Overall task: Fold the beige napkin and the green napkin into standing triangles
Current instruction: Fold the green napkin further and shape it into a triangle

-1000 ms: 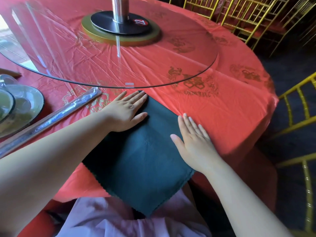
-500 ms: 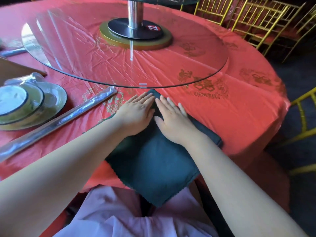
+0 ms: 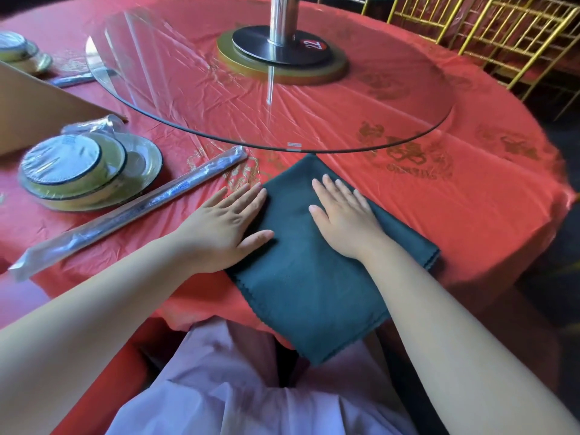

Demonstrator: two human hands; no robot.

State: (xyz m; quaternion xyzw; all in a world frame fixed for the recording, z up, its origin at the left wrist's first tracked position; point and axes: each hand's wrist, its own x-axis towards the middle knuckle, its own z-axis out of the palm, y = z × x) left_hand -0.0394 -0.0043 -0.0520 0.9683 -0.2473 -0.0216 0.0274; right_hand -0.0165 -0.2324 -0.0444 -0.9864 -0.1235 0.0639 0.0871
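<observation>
Our left hand and right hand press flat, gripping nothing, on the folded dark green cloth napkin beneath them. Its near corner overhangs the red-covered round surface; the slick cover could let it slip off.

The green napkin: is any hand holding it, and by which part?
Nothing is gripped. Both hands lie flat with straight fingers on the green napkin: the left hand presses its left edge, the right hand its upper middle.
</observation>
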